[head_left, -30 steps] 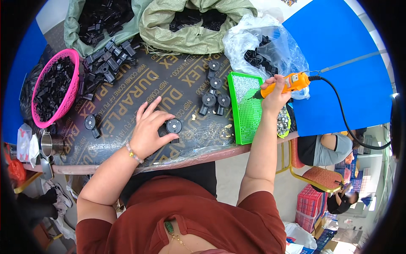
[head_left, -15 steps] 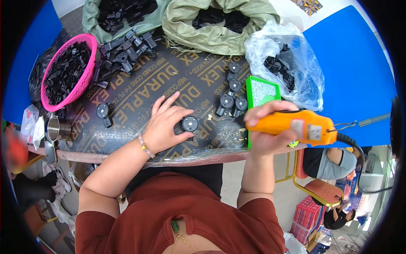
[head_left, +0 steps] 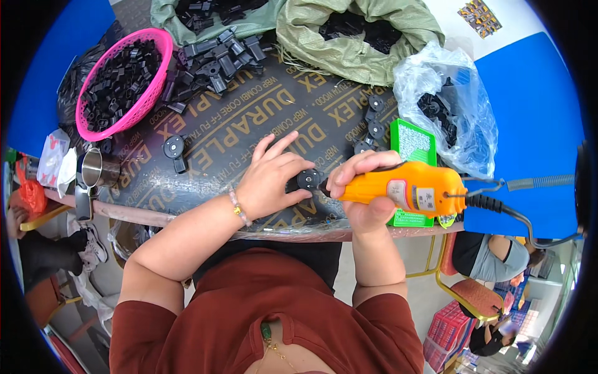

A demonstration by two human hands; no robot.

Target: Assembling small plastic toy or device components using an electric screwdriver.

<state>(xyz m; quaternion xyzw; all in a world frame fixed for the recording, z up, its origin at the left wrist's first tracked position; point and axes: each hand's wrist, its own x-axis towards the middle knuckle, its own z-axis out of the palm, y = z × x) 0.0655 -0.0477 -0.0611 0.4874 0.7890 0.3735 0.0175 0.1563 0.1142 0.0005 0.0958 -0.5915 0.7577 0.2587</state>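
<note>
Black part [head_left: 309, 180] is being pinched by left fingers [head_left: 296, 167]; right fingers [head_left: 360, 167] are gripping a screwdriver [head_left: 405, 186] at it; similar parts [head_left: 375, 129] are lying apparently done, many loose pieces [head_left: 121, 87] waiting.

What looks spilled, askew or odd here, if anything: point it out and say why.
A heap of black parts lies loose on the table, outside the pink basket and left green sack, so it looks spilled, though it may be deliberate. One round-headed part lies alone, lower in the picture. I see no damage.
</note>
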